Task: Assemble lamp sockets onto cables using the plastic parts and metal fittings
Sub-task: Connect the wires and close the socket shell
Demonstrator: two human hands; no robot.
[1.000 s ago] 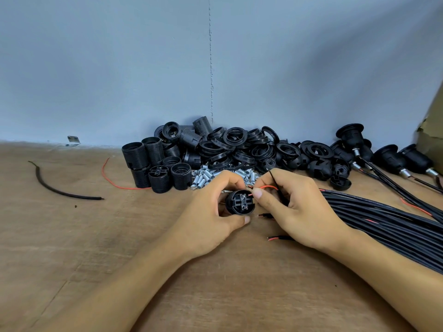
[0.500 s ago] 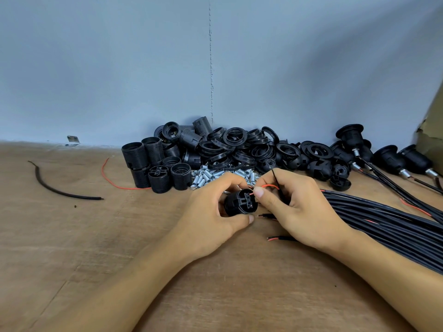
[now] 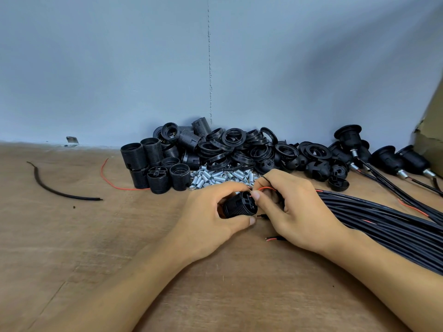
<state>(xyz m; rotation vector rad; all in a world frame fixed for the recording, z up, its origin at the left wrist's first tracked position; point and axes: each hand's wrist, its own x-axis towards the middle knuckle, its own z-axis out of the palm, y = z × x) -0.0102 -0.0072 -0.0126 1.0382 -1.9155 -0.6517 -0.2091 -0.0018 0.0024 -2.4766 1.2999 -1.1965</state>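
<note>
**A:** What does the left hand have?

**B:** The left hand [image 3: 208, 215] curls round a ribbed black plastic lamp socket body [image 3: 237, 206], thumb beneath and fingers over the top. It holds the socket just above the brown wooden desk [image 3: 96, 248], near the middle.

**A:** And the right hand?

**B:** The right hand [image 3: 296, 212] pinches a thin red wire [image 3: 266, 188] between thumb and forefinger, right at the socket's slotted end face, which is turned to the right. Its other fingers are curled in.

**A:** How crowded is it around them?

**B:** The far side is tight. A heap of small silver metal fittings [image 3: 223, 176] lies just beyond the fingertips. Behind it are black threaded socket shells [image 3: 153, 164] and black plastic rings [image 3: 233, 140], piled against the grey wall. To the right, a thick bundle of black cables [image 3: 383, 221] runs beside the right wrist. Finished black sockets on cables [image 3: 347, 137] lie far right, by a cardboard box [image 3: 431, 130].

**A:** Where is there room?

**B:** The widest stretch of desk lies near and left of the hands. Far left lie a curved black cable scrap [image 3: 60, 190] and a loose red wire strand [image 3: 107, 179].
</note>
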